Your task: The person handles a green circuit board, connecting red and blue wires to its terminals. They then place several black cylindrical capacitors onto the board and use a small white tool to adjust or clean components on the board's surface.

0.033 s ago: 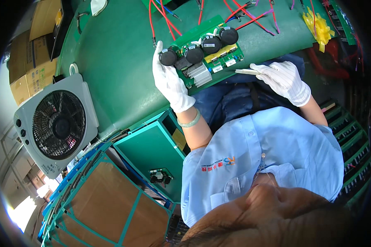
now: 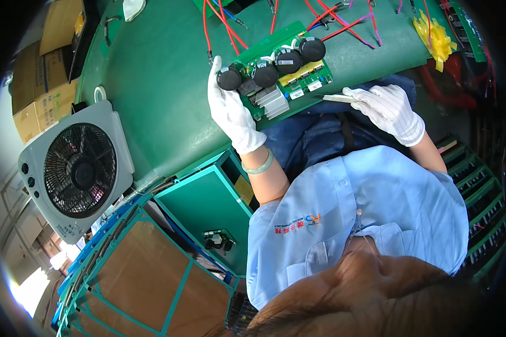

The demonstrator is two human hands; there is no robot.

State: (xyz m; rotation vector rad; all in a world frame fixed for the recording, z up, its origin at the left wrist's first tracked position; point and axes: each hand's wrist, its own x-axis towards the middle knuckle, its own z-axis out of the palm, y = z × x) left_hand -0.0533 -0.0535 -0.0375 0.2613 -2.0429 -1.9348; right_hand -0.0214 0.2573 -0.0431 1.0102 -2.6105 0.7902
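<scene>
Tool (image 2: 337,98) part-hidden in right hand (image 2: 389,109)

Left grip (image 2: 230,112) forward, right grip (image 2: 387,111) curled

A grey fan (image 2: 83,171) sits at the left edge of the green tabletop (image 2: 168,106), cardboard boxes (image 2: 45,84) beyond it. A yellow bundle (image 2: 434,40) lies far right. Brown panels (image 2: 135,258) show at lower left.

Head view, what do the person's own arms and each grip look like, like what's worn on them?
The left grip and right grip wear matching white gloves, finely ribbed and ending near the wrists. A pale green bangle circles the left forearm. Light blue sleeves stop short, leaving both forearms partly bare.
</scene>
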